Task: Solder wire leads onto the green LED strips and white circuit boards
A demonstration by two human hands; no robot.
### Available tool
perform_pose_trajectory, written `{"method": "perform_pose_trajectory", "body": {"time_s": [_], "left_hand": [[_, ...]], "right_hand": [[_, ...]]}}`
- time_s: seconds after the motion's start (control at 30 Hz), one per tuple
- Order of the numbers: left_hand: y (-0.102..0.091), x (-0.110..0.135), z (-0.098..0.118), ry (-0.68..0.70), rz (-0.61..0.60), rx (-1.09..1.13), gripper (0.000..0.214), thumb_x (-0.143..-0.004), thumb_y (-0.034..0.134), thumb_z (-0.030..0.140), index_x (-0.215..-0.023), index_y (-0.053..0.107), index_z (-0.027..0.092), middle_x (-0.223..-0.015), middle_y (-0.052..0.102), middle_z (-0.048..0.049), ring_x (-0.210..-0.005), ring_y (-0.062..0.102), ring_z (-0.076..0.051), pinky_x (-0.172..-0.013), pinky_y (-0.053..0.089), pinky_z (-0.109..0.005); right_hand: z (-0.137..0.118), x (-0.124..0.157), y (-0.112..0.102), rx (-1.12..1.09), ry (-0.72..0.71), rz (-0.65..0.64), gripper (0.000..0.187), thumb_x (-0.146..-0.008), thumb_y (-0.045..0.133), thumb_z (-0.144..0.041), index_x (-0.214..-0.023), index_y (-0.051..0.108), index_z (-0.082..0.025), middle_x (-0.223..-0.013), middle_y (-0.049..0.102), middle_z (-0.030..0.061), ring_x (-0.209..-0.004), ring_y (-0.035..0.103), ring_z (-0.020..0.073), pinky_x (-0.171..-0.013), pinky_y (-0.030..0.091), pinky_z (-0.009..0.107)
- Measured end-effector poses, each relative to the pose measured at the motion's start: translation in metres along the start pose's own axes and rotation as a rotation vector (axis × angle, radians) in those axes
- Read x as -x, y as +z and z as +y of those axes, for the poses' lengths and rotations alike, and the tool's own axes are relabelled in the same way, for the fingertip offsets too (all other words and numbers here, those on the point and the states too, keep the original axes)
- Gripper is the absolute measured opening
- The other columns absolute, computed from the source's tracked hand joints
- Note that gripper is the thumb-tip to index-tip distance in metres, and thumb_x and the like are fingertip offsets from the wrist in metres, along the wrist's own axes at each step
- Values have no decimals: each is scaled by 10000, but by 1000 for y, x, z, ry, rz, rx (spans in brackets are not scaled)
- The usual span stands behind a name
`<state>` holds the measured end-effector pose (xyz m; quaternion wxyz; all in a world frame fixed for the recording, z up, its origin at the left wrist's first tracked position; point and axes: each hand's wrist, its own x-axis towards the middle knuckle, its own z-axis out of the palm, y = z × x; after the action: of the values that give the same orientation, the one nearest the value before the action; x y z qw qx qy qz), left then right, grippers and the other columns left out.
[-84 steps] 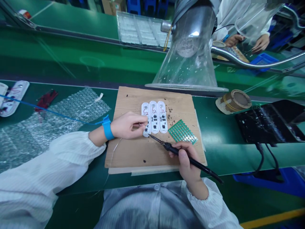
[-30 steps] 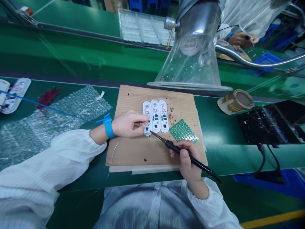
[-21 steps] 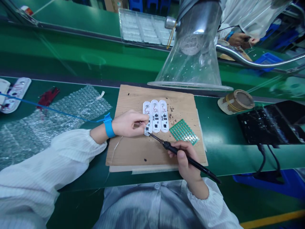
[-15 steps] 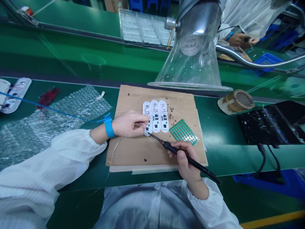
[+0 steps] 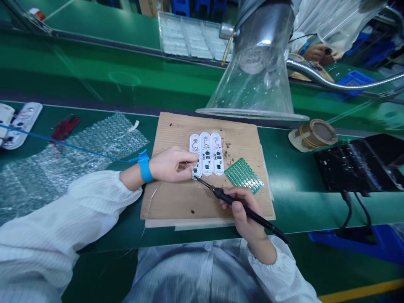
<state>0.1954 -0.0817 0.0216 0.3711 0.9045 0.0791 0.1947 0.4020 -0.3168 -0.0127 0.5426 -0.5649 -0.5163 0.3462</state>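
Three white oval-ended strips with small circuit boards lie side by side on a cardboard sheet (image 5: 170,202). My left hand (image 5: 170,165) is closed in a pinch over the lower part of the left strip (image 5: 195,141), partly covering it. A thin solder wire (image 5: 153,194) trails from under this hand. My right hand (image 5: 246,212) grips a black soldering iron (image 5: 225,197) like a pen, its tip at the lower end of the left strip. Beside the iron are the middle strip (image 5: 206,145), the right strip (image 5: 217,145) and a green circuit panel (image 5: 243,176).
A clear fume hood (image 5: 252,92) hangs over the back of the cardboard. At right stand a round tin (image 5: 312,134) and a black box (image 5: 356,164) with cables. Bubble wrap (image 5: 94,139) and red wires (image 5: 65,128) lie left. A co-worker's hands (image 5: 318,52) show beyond.
My right hand and the soldering iron have shifted slightly left, the tip staying at the left strip's lower end. My left hand has hardly moved.
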Motion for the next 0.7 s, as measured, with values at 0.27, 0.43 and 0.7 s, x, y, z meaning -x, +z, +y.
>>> {"method": "perform_pose_trajectory", "body": {"time_s": [0.27, 0.43, 0.7], "left_hand": [[-1, 1, 0, -6, -13, 29, 211, -832, 489, 171, -685, 348, 226, -591, 334, 64, -503, 291, -92, -501, 249, -252], [-1, 0, 1, -22, -19, 24, 221, -809, 492, 171, -679, 322, 228, -583, 323, 64, -504, 276, -96, -501, 239, -260], [0, 0, 1, 10, -11, 2, 202, -802, 492, 154, -679, 346, 223, -586, 335, 68, -513, 282, -92, -508, 245, -252]], "right_hand": [[4, 3, -1, -1, 24, 50, 237, -1095, 622, -455, -1236, 683, -274, -1019, 735, 61, -804, 724, 197, -719, 636, 332], [2, 1, -1, 43, 18, 14, 285, -1084, 625, -514, -1217, 691, -271, -995, 745, 62, -803, 728, 211, -708, 628, 345], [-3, 0, 0, 6, -8, 10, 232, -1089, 643, -469, -1239, 695, -300, -1012, 746, 39, -804, 726, 175, -716, 614, 300]]}}
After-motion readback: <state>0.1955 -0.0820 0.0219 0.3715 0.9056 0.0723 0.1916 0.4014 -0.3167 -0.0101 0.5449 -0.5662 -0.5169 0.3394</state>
